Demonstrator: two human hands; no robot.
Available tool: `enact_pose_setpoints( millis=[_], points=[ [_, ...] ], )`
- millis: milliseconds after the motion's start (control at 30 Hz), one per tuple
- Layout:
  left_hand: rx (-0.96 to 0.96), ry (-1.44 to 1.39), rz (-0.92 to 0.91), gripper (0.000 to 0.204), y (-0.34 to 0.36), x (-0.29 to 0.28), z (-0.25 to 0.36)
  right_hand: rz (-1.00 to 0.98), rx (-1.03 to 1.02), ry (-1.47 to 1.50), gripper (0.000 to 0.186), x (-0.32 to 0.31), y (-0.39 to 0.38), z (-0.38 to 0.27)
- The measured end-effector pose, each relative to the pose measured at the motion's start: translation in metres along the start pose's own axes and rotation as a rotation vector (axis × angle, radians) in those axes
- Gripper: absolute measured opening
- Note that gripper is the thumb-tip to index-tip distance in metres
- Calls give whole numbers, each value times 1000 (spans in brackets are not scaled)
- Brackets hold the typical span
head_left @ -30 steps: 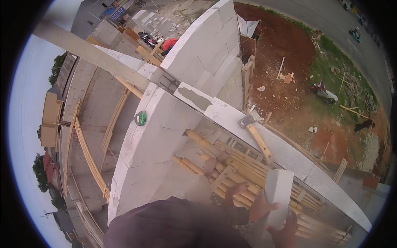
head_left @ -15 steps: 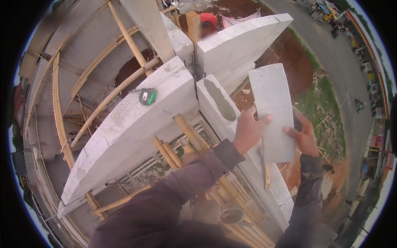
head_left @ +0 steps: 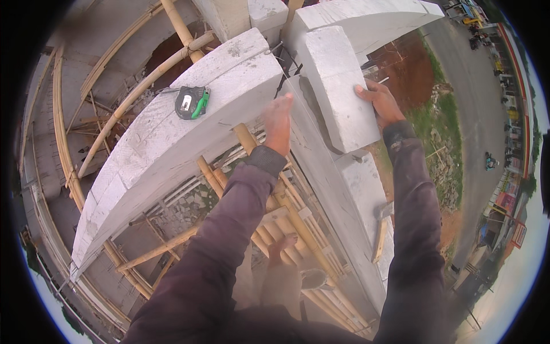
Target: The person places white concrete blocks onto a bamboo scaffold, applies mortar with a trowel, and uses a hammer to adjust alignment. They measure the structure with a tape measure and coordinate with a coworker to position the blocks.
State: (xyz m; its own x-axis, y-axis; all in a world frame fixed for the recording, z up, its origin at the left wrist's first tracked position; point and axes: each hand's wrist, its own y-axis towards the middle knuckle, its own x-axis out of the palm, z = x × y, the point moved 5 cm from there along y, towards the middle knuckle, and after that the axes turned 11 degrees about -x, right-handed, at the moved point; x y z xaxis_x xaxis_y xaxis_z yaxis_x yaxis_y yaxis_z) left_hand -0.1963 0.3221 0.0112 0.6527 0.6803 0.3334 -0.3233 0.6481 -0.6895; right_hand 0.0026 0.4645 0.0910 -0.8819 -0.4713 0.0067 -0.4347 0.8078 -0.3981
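Note:
A white lightweight concrete block sits tilted over the wall top, with a strip of wet grey mortar showing along its left side. On the block's right edge is my right hand, its thumb on the upper face and its other fingers partly hidden behind the side. My left hand is off the block, to its left beside the wall, with fingers stretched out and slightly blurred. It holds nothing that I can see.
A black and green tape measure lies on the curved white wall at left. A wooden-handled hammer rests on the lower wall top. Bamboo poles cross below, around a bare foot. Thin rods stand at the wall joint.
The block has moved from the air, held in both hands, up and left onto the mortared wall top. My left hand has let go and moved left; the view has shifted too.

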Motion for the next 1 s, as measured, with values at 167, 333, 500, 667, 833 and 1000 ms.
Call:
enact_pose_setpoints(
  millis=[167,333,500,667,833,1000],
  points=[
    [-196,-67,-120,50,-1,14,-28,-39,42,-27,44,7,9,26],
    [-167,22,-248,53,-21,35,-20,-70,84,-3,43,9,6,46],
    [-176,30,-243,45,-23,40,-23,-100,108,-46,41,5,3,56],
    [-145,19,-165,45,-22,43,-41,-110,116,-75,40,4,1,64],
    [-121,-75,-135,39,-20,45,-52,-112,106,-181,42,-2,4,69],
    [-105,-78,-133,38,-18,46,-54,-125,62,-212,43,-2,7,71]
  ],
)
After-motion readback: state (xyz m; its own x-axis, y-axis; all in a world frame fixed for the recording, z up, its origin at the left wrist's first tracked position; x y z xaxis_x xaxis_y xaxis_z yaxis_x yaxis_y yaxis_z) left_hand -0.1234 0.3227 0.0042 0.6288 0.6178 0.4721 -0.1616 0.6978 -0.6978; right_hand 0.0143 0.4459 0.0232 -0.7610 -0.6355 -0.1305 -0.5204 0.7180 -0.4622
